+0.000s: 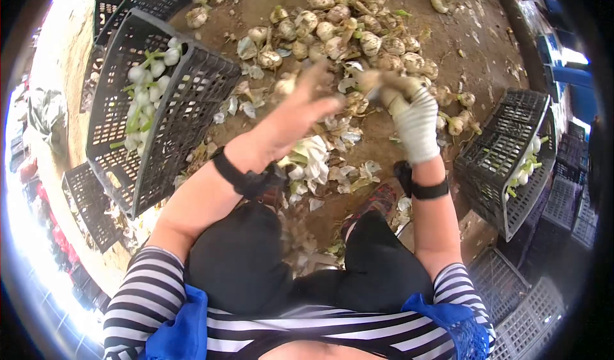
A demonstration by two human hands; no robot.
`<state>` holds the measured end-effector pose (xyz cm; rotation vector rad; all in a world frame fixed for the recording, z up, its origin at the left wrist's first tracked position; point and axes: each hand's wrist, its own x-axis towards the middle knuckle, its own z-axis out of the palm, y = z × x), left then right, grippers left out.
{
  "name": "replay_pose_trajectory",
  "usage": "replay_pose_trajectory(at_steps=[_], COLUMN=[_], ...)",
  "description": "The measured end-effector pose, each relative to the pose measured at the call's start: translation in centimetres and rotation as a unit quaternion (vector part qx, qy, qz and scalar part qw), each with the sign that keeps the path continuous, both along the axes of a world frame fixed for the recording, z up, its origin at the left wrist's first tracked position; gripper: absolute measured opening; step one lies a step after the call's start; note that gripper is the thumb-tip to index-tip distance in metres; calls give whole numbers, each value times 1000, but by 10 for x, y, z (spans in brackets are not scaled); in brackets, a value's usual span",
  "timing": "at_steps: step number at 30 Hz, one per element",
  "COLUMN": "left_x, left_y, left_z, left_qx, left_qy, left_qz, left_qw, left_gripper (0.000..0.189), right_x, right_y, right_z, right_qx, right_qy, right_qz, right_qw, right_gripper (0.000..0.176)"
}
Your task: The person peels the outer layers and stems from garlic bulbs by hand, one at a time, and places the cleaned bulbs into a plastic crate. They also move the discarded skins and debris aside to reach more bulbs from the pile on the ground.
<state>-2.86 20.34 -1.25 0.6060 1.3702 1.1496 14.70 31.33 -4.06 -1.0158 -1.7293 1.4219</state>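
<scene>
My left hand (295, 112) is bare and blurred by motion. Its fingers reach toward the heap with the thumb apart, and I see nothing held in it. My right hand (409, 113) wears a whitish wrap or glove that leaves the soiled fingers showing. Those fingers are curled, and a small pale or shiny bit shows by them, too smeared to name. Just beyond both hands lies a heap of soil-stained garlic bulbs (339, 30). Below and between them, pale garlic skins and leaves (310, 158) lie on the ground near my feet.
At left a tilted black crate (211, 72) holds cleaned white garlic bulbs (148, 91). Another black crate (505, 126) stands at right with some white bulbs (524, 171) inside. More crates (524, 315) sit at lower right. Bare soil (460, 33) runs past the heap.
</scene>
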Motion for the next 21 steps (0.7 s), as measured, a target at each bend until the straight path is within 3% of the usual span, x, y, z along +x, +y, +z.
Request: replay_pose_trajectory(at_steps=[1, 2, 3, 4, 5, 6, 8, 10, 11, 12, 14, 15, 18, 20, 21], left_x=[1, 0, -1, -4, -6, -6, -3, 2, 8, 21, 19, 13, 6, 6, 5], left_y=[-1, -3, -4, -7, -10, -13, -15, -19, -20, -18, -23, -24, -28, -26, -27], left_z=[4, 8, 7, 6, 5, 5, 12, 20, 22, 24, 23, 21, 19, 23, 21], left_qx=[-7, -13, -4, -6, 17, 42, 67, 31, 67, 138, 95, 97, 33, 48, 42], left_qy=[-130, -260, -288, -287, -242, -196, -168, 18, -52, -65, -179, -176, -194, -253, -233], left_qz=[-32, -63, -42, -39, -3, 33, 53, -31, -22, 39, 84, 83, 50, 119, 82], left_qw=[991, 964, 957, 957, 970, 979, 982, 999, 996, 987, 976, 976, 979, 959, 968], left_gripper=[60, 59, 50, 50, 47, 44, 46, 53, 56, 47, 52, 52, 50, 47, 48], right_x=[-9, -15, -16, -15, -15, -10, -17, -37, -48, -52, -52, -52, -31, -28, -30], right_y=[-15, -25, -24, -17, -8, 3, 2, -32, -49, -52, -54, -49, -32, -40, -43], right_z=[27, 41, 43, 41, 32, 34, 34, 51, 58, 36, 28, 30, 44, 60, 63], right_qx=[-31, 15, 61, 110, 148, 279, 394, 223, 91, 446, 322, 325, 410, 304, 362], right_qy=[5, 7, 7, 5, -84, -175, -143, 6, -12, -129, -12, -8, -119, -64, -120], right_qz=[85, 141, 149, 156, 83, 34, -62, 39, 95, 64, 103, 101, 52, 107, 132], right_qw=[996, 990, 987, 982, 982, 943, 906, 974, 991, 883, 941, 940, 903, 944, 915], right_gripper=[19, 18, 19, 20, 24, 29, 42, 53, 54, 51, 49, 49, 52, 56, 57])
